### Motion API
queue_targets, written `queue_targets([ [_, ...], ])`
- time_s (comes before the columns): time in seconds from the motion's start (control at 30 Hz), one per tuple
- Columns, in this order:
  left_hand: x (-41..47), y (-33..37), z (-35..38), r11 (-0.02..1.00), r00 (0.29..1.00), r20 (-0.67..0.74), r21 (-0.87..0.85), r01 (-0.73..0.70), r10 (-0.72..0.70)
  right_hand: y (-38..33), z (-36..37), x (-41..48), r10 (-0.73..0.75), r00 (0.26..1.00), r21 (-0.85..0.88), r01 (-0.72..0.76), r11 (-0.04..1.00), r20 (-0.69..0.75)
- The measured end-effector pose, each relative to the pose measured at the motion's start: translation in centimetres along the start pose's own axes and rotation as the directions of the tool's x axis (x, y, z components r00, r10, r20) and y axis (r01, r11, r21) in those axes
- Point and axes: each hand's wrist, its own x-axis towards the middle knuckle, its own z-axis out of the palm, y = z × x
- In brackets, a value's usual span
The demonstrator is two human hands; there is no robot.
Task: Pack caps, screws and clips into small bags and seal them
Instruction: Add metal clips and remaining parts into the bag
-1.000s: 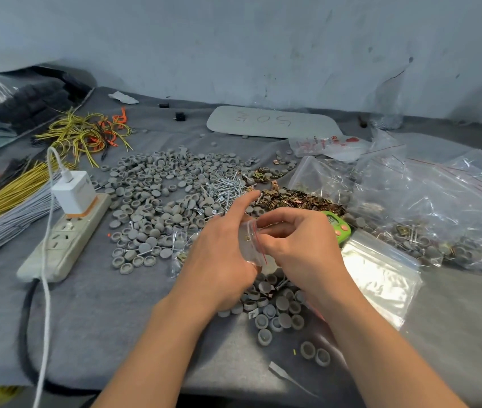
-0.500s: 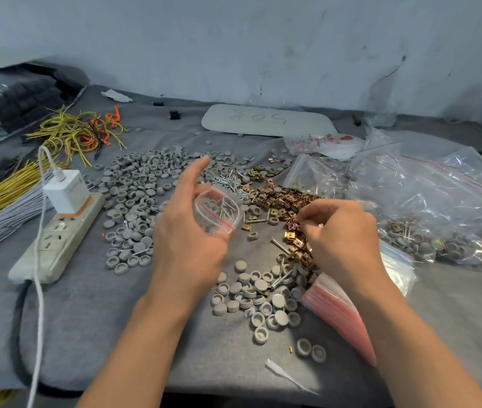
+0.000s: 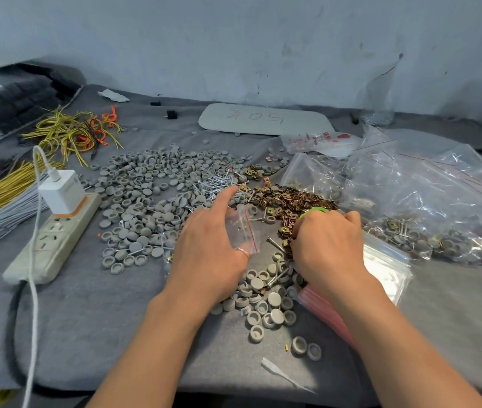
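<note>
Left hand holds a small clear plastic bag with a red zip line. The thumb pinches the bag and the pointing finger sticks out straight. What is in the bag is hard to see.

Behind it, loose piles lie on the grey cloth counter. First come round grey plastic caps, then shiny silver screws, then gold metal clips.

Right hand is palm down on the near edge of the clips. Its fingers are curled under, so I cannot tell if it has any.

Just beside it lies a flat stack of empty clear bags. Further right is a heap of filled clear bags.

So some bags look done. This one is not sealed yet, and I think it needs clips next. Lots of loose parts are left, so there is much more packing to do.
</note>
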Motion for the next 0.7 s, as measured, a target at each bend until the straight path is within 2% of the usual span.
queue_targets([
  [0.23, 0.00, -0.09, 0.31, 1.000, 1.000, 0.004, 0.022, 0.008, -0.008, -0.52, 0.35, -0.20, 0.035, 0.999, 0.050, -0.035, 0.998, -0.005],
  [0.5, -0.22, 0.39, -0.38, 1.000, 0.997, 0.072, 0.024, 0.021, -0.022, -0.49, 0.46, -0.07, 0.050, 0.994, 0.153, -0.035, 0.988, -0.094],
  [0.6, -0.10, 0.04, -0.42, 1.000, 0.997, 0.074, 0.029, 0.006, -0.008, -0.11, 0.15, -0.13, 0.069, 0.992, 0.301, -0.035, 0.953, -0.103],
  [0.7, -0.01, -0.17, -0.37, 1.000, 0.999, 0.054, 0.023, -0.004, 0.003, 0.09, -0.10, -0.53, 0.099, 0.991, 0.536, -0.035, 0.844, -0.091],
])
